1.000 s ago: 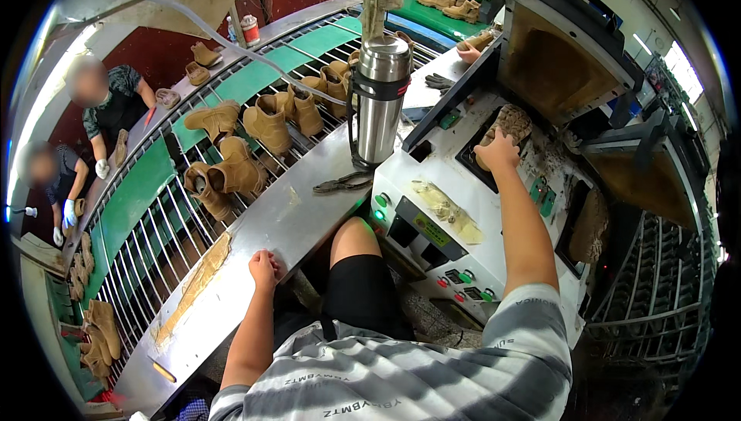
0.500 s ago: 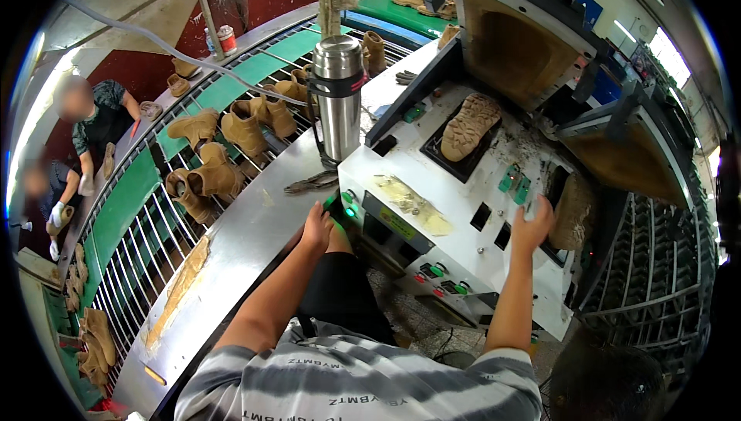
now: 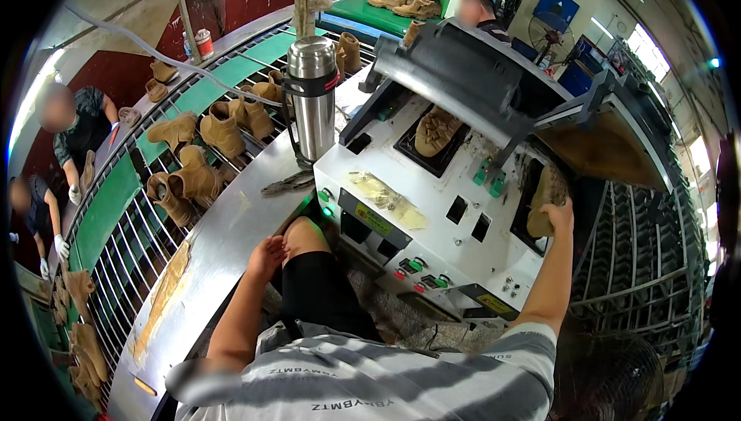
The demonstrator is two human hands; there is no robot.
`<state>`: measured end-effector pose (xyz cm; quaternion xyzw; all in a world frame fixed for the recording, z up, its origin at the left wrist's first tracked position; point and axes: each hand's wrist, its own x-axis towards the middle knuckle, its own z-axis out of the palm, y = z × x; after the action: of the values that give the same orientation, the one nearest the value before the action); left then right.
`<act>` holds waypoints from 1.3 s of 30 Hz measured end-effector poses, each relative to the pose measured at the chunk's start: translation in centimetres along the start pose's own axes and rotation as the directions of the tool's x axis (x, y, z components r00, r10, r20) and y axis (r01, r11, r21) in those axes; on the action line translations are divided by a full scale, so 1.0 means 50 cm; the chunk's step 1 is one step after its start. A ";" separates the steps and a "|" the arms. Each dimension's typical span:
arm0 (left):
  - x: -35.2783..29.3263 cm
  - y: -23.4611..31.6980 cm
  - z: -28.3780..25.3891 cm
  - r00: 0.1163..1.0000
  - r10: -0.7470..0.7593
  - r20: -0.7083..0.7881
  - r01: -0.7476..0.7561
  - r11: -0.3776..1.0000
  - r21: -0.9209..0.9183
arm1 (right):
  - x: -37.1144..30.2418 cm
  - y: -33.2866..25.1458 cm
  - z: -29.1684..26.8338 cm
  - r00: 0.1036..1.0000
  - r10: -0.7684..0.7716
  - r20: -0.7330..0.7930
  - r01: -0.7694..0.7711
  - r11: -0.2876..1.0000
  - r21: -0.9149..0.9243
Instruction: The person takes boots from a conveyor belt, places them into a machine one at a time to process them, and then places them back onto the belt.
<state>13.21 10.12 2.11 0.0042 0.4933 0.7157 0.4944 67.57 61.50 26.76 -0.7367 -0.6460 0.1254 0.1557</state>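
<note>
On the right station of the white press machine (image 3: 363, 174), my right hand (image 3: 557, 216) grips the near end of a tan boot (image 3: 549, 188), which lies sole up. My left hand (image 3: 268, 256) is down beside my knee, fingers loosely curled, with nothing visible in it. A second tan boot (image 3: 437, 132) sits sole up on the left station, partly hidden under the dark hinged lid (image 3: 455, 81). The right lid (image 3: 606, 143) stands raised beside the boot I hold.
A steel thermos (image 3: 312, 112) stands on the metal table (image 3: 208, 267), left of the machine. Several tan boots (image 3: 197, 172) rest on the roller conveyor (image 3: 135, 263). Two people work at far left; another person is behind the machine. A dark rack (image 3: 641, 259) stands at right.
The left lid has swung down over its boot. My right hand has moved from beside the green switches onto the right boot. My left hand has dropped from near the lit buttons toward my knee.
</note>
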 end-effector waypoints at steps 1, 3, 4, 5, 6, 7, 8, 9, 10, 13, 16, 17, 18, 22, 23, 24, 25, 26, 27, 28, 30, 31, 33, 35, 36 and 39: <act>-0.018 0.004 -0.027 0.999 0.008 -0.046 -0.007 1.000 0.016 | -0.015 -0.028 -0.011 0.998 0.044 -0.033 -0.044 0.999 0.018; -0.044 0.008 -0.088 0.995 0.031 -0.094 -0.033 0.999 -0.017 | -0.097 -0.105 -0.053 0.985 0.140 -0.098 -0.136 0.990 0.049; -0.051 0.011 -0.113 0.993 0.040 -0.111 -0.043 0.999 -0.025 | -0.130 -0.109 -0.048 0.973 0.171 -0.156 -0.157 0.982 0.101; -0.059 0.012 -0.136 0.992 0.050 -0.119 -0.055 0.998 -0.039 | -0.150 -0.095 -0.038 0.960 0.162 -0.227 -0.122 0.975 0.184; -0.067 0.008 -0.157 0.990 0.060 -0.127 -0.067 0.996 -0.052 | -0.173 -0.067 -0.020 0.941 0.159 -0.298 -0.080 0.962 0.262; -0.067 0.007 -0.168 0.988 0.075 -0.132 -0.085 0.994 -0.068 | -0.194 -0.044 -0.001 0.915 0.159 -0.371 -0.026 0.940 0.339; -0.068 0.005 -0.172 0.988 0.086 -0.129 -0.095 0.993 -0.064 | -0.224 -0.032 0.026 0.863 0.157 -0.480 0.005 0.948 0.320; -0.076 -0.002 -0.175 0.987 0.093 -0.131 -0.102 0.993 -0.061 | -0.257 -0.013 0.059 0.803 0.150 -0.578 0.033 0.955 0.294; -0.085 -0.011 -0.176 0.986 0.099 -0.136 -0.108 0.992 -0.061 | -0.277 0.026 0.089 0.774 0.079 -0.628 0.108 0.961 0.254; -0.100 -0.010 -0.096 0.991 0.038 -0.131 -0.036 0.999 0.020 | -0.288 0.165 0.145 0.704 -0.024 -0.710 0.383 0.854 0.351; -0.128 -0.002 -0.005 0.999 -0.035 0.035 0.029 0.986 0.166 | -0.334 0.188 0.122 0.808 0.437 -0.396 -0.024 0.695 0.718; -0.129 -0.006 0.018 0.987 -0.080 0.137 0.039 0.960 0.276 | -0.348 0.196 0.138 0.859 0.330 -0.393 0.276 0.348 0.896; -0.141 -0.016 0.035 0.969 -0.058 0.239 -0.018 0.952 0.304 | -0.416 0.127 0.109 0.895 0.254 -0.366 0.266 0.353 0.897; -0.177 -0.004 0.176 0.785 -0.147 0.602 -0.127 0.912 0.389 | -0.516 0.034 0.141 0.961 -0.062 -0.270 0.276 0.124 0.953; -0.177 -0.007 0.201 0.709 -0.123 0.694 -0.200 0.909 0.366 | -0.536 0.004 0.162 0.936 -0.222 -0.273 0.291 0.055 0.955; -0.194 0.017 0.227 0.665 -0.093 0.741 -0.257 0.903 0.345 | -0.550 -0.024 0.183 0.886 -0.371 -0.279 0.293 -0.019 0.956; -0.221 0.050 0.255 0.615 -0.072 0.786 -0.313 0.892 0.326 | -0.573 -0.070 0.207 0.834 -0.486 -0.262 0.259 -0.075 0.963; -0.237 0.077 0.272 0.574 0.017 0.818 -0.351 0.908 0.227 | -0.606 -0.129 0.228 0.763 -0.602 -0.235 0.207 -0.117 0.971; -0.253 0.103 0.282 0.529 0.105 0.842 -0.384 0.915 0.127 | -0.648 -0.185 0.246 0.684 -0.702 -0.201 0.149 -0.135 0.980; -0.267 0.134 0.289 0.514 0.200 0.834 -0.347 0.938 -0.011 | -0.691 -0.243 0.256 0.588 -0.796 -0.144 0.122 -0.089 0.989; -0.259 0.156 0.257 0.584 0.403 0.705 -0.396 0.899 -0.186 | -0.807 -0.394 0.203 0.335 -0.936 0.108 0.347 0.229 0.909; -0.276 0.185 0.203 0.646 0.457 0.612 -0.444 0.877 -0.185 | -0.849 -0.454 0.210 0.239 -0.961 0.139 0.366 0.221 0.904; -0.326 0.235 0.077 0.819 0.414 0.397 -0.209 0.860 -0.466 | -0.940 -0.578 0.184 -0.039 -0.990 0.134 0.595 0.085 0.799; -0.377 0.241 -0.037 0.900 0.428 0.083 -0.341 0.809 -0.479 | -0.964 -0.633 0.207 -0.266 -0.960 0.089 0.668 -0.117 0.735; -0.380 0.223 -0.109 0.875 0.481 -0.057 -0.445 0.753 -0.485 | -0.981 -0.649 0.220 -0.264 -0.961 0.081 0.645 -0.113 0.755; -0.424 0.226 -0.284 0.715 0.617 -0.331 -0.699 0.612 -0.369 | -1.018 -0.675 0.285 -0.248 -0.961 0.118 0.596 -0.055 0.801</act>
<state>9.06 -15.23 13.08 0.0046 0.3088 0.9411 0.1374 24.43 15.95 26.03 0.1122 -0.9036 0.4023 0.0958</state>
